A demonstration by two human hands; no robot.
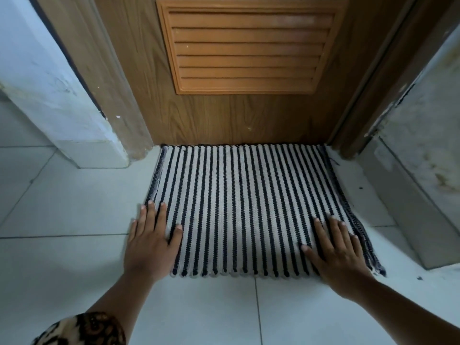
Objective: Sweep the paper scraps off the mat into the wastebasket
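Observation:
A black-and-cream striped woven mat (249,207) lies flat on the tiled floor, its far edge against a wooden door. My left hand (151,242) rests palm down on the mat's near left corner, fingers spread, partly on the tile. My right hand (336,255) lies flat on the near right corner, fingers apart. Neither hand holds anything. No paper scraps show on the mat, and no wastebasket is in view.
A brown wooden door (224,115) with an orange louvred vent (251,46) stands behind the mat. White wall corners (62,100) flank the door frame on both sides. Pale floor tiles (74,195) surround the mat. A small dark speck (419,278) lies on the tile at right.

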